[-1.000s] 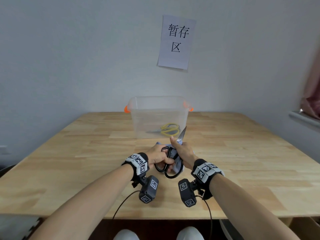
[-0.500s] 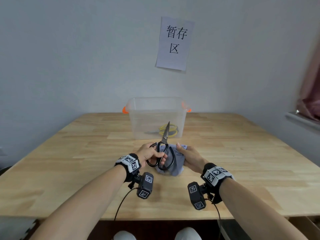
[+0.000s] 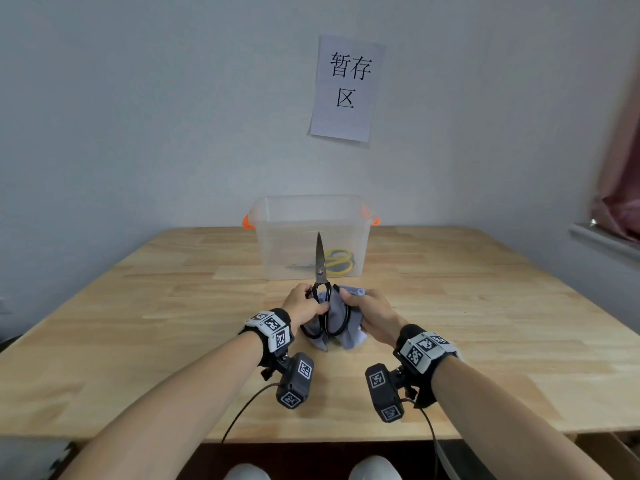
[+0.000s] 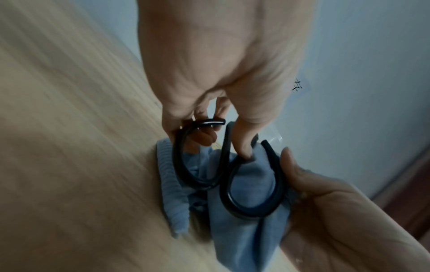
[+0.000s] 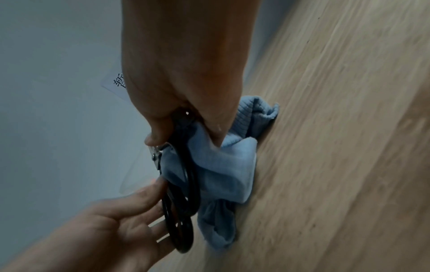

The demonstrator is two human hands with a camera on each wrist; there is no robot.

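You had L hand (image 3: 304, 304) grip curled round the black scissors (image 3: 320, 270) handle, tips up, mid-counter (image 3: 156, 323) nr the near edge, w/ R hand (image 3: 372, 315) grip pinching the blue cloth (image 3: 351, 336) on it, prob. to wipe.

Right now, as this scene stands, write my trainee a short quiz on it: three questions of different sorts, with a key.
1. Multiple choice: the blades of the black scissors point
A. down at the table
B. up and away from the person, in front of the bin
C. sideways to the left

2. True or false: the clear bin has nothing in it.

3. Short answer: what does the right hand hold against the scissors' handle?

Key
1. B
2. False: yellow-handled scissors lie inside.
3. The blue-grey cloth.
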